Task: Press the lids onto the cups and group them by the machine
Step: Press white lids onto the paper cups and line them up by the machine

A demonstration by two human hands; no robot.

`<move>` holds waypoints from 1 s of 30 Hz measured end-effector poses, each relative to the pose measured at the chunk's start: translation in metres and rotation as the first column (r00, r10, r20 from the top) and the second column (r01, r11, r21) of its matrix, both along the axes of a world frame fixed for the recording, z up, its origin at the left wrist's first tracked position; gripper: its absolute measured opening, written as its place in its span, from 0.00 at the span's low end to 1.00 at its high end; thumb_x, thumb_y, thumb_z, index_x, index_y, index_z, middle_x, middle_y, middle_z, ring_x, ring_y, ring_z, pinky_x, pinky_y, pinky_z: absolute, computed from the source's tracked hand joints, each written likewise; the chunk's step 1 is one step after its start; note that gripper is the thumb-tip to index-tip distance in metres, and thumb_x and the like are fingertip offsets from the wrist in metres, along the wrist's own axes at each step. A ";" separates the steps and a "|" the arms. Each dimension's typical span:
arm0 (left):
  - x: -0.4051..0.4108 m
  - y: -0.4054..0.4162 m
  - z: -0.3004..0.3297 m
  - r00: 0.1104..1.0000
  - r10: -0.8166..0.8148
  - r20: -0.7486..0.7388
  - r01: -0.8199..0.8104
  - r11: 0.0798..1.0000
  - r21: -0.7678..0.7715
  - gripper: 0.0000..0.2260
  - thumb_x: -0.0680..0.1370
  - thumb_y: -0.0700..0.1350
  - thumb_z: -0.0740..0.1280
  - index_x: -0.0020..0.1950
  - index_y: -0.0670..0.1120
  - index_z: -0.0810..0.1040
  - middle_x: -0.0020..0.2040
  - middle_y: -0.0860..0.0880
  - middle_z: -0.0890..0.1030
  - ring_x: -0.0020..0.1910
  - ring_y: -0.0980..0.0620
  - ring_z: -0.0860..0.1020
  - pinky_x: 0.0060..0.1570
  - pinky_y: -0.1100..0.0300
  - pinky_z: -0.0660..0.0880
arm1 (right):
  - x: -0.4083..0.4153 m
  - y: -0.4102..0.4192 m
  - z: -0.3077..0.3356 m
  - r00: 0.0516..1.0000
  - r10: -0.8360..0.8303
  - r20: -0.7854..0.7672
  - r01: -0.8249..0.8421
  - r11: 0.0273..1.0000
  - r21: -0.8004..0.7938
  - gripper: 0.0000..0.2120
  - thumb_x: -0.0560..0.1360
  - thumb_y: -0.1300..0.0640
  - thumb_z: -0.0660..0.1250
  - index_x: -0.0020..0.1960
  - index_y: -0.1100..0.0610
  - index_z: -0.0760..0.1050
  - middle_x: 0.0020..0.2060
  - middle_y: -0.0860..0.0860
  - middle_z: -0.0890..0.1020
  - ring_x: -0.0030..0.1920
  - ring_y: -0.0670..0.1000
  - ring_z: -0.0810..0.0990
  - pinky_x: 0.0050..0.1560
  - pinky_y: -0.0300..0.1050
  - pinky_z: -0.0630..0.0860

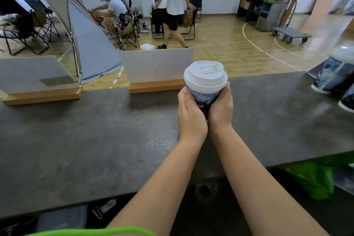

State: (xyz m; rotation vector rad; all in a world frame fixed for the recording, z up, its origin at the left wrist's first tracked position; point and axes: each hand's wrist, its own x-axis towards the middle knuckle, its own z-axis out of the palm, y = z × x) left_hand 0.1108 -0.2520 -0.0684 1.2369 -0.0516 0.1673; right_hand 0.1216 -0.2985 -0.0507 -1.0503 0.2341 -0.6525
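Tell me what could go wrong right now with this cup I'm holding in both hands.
Both hands, left and right, wrap the cup low down, so squeezing might buckle it and pop the white lid. The other cups crowd the counter's right end, partly out of frame, so setting this one beside them could knock one over.

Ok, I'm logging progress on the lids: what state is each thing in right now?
Held cup: upright, gripped by both hands.
White lid: on that cup.
Left hand: wrapped round it.
Right hand: wrapped round it.
Cups at right: standing on the counter, one lidded.
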 end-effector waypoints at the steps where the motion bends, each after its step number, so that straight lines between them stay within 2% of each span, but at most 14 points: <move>1: -0.005 -0.012 0.001 1.000 -0.003 0.005 0.003 1.000 0.007 0.26 0.77 0.59 0.51 0.63 0.45 0.74 0.59 0.47 0.80 0.60 0.53 0.78 0.62 0.55 0.74 | -0.004 -0.013 0.000 1.000 -0.007 0.004 0.007 1.000 0.005 0.15 0.83 0.52 0.53 0.45 0.54 0.76 0.45 0.54 0.80 0.50 0.51 0.79 0.51 0.46 0.76; 5: -0.024 -0.068 0.003 1.000 -0.029 -0.001 0.029 0.999 0.034 0.26 0.76 0.60 0.50 0.61 0.45 0.75 0.57 0.49 0.80 0.56 0.58 0.77 0.59 0.59 0.73 | -0.023 -0.070 -0.001 0.998 -0.066 0.021 0.067 0.997 -0.031 0.14 0.82 0.53 0.52 0.45 0.54 0.74 0.45 0.53 0.79 0.48 0.49 0.78 0.47 0.41 0.76; 8: -0.038 -0.118 0.003 0.997 -0.076 -0.014 0.076 0.993 0.091 0.32 0.74 0.66 0.49 0.64 0.45 0.73 0.60 0.48 0.80 0.59 0.55 0.78 0.61 0.55 0.74 | -0.036 -0.123 -0.002 0.992 -0.127 0.026 0.128 0.992 -0.014 0.14 0.82 0.57 0.51 0.43 0.54 0.72 0.42 0.53 0.77 0.43 0.47 0.77 0.42 0.38 0.75; 10: -0.048 -0.151 0.002 0.993 -0.117 -0.011 0.118 0.985 0.129 0.28 0.76 0.64 0.49 0.66 0.48 0.70 0.60 0.51 0.78 0.57 0.58 0.77 0.59 0.56 0.74 | -0.046 -0.160 -0.004 0.984 -0.176 0.018 0.176 0.984 -0.024 0.14 0.82 0.58 0.51 0.42 0.54 0.71 0.42 0.53 0.76 0.43 0.48 0.76 0.42 0.38 0.75; 14: -0.068 -0.215 -0.001 0.974 -0.225 -0.001 0.221 0.956 0.193 0.14 0.83 0.57 0.49 0.63 0.52 0.64 0.57 0.55 0.76 0.49 0.68 0.75 0.55 0.58 0.74 | -0.063 -0.230 -0.009 0.964 -0.265 0.002 0.265 0.963 -0.047 0.13 0.82 0.58 0.51 0.43 0.53 0.70 0.45 0.57 0.75 0.46 0.51 0.75 0.47 0.43 0.74; 18: -0.088 -0.269 -0.002 0.941 -0.338 -0.002 0.328 0.911 0.251 0.10 0.84 0.57 0.49 0.61 0.56 0.63 0.53 0.61 0.74 0.51 0.66 0.74 0.57 0.56 0.73 | -0.086 -0.293 -0.015 0.937 -0.349 -0.013 0.348 0.936 -0.052 0.14 0.82 0.58 0.51 0.43 0.52 0.72 0.46 0.56 0.77 0.48 0.52 0.75 0.50 0.45 0.73; 22: -0.105 -0.314 -0.004 0.879 -0.477 -0.006 0.455 0.836 0.307 0.08 0.85 0.53 0.52 0.63 0.56 0.61 0.58 0.60 0.72 0.53 0.70 0.72 0.50 0.71 0.69 | -0.108 -0.352 -0.020 0.912 -0.408 -0.038 0.406 0.913 -0.045 0.11 0.76 0.52 0.55 0.43 0.50 0.75 0.46 0.54 0.80 0.49 0.53 0.78 0.53 0.49 0.74; 26: -0.117 -0.353 -0.005 0.841 -0.541 0.000 0.506 0.787 0.352 0.12 0.85 0.52 0.55 0.68 0.53 0.61 0.61 0.58 0.70 0.53 0.74 0.69 0.48 0.78 0.67 | -0.125 -0.395 -0.017 0.884 -0.464 -0.046 0.464 0.886 -0.019 0.09 0.72 0.50 0.56 0.39 0.50 0.73 0.40 0.50 0.78 0.45 0.51 0.76 0.49 0.48 0.72; 28: -0.120 -0.369 -0.008 0.833 -0.553 0.013 0.510 0.778 0.368 0.16 0.84 0.53 0.57 0.70 0.52 0.62 0.64 0.56 0.71 0.57 0.72 0.70 0.56 0.73 0.68 | -0.130 -0.412 -0.016 0.866 -0.498 -0.046 0.497 0.867 -0.024 0.09 0.75 0.52 0.55 0.40 0.50 0.72 0.39 0.49 0.77 0.44 0.50 0.74 0.49 0.46 0.71; 30: -0.123 -0.382 -0.011 0.837 -0.547 0.035 0.489 0.774 0.402 0.18 0.82 0.54 0.59 0.71 0.53 0.63 0.67 0.54 0.70 0.64 0.63 0.70 0.66 0.60 0.68 | -0.133 -0.429 -0.017 0.847 -0.529 -0.049 0.528 0.848 -0.038 0.12 0.79 0.55 0.53 0.42 0.50 0.73 0.41 0.48 0.78 0.46 0.49 0.76 0.51 0.47 0.72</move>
